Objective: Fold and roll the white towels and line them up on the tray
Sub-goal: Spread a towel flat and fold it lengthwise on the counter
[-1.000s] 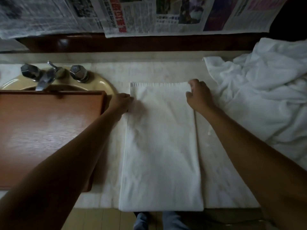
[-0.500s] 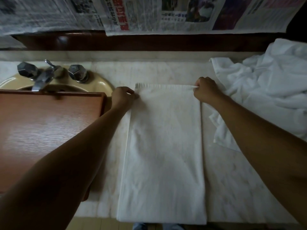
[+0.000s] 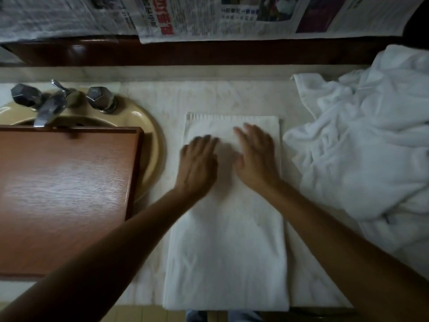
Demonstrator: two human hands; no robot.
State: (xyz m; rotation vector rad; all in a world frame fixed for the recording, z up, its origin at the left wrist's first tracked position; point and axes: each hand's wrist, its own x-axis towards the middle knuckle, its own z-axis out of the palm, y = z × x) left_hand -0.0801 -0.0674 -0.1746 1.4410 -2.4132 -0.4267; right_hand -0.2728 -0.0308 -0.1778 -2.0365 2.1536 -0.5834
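A white towel (image 3: 228, 252), folded into a long narrow strip, lies flat on the marble counter and runs from near the front edge toward the wall. My left hand (image 3: 197, 166) and my right hand (image 3: 256, 156) both lie flat on its far half, fingers straight, side by side and slightly blurred. A brown wooden tray (image 3: 62, 196) sits to the left over the sink, with nothing on it. A loose heap of white towels (image 3: 366, 149) lies at the right.
A beige sink (image 3: 148, 126) with a chrome faucet (image 3: 48, 108) and two knobs lies under the tray's far end. Newspaper sheets (image 3: 209, 17) hang on the wall behind the counter. The counter's front edge runs just past the towel's near end.
Both hands have let go of the towel's far corners and come inward onto its top surface, now flat with straight fingers. The towel itself lies as before.
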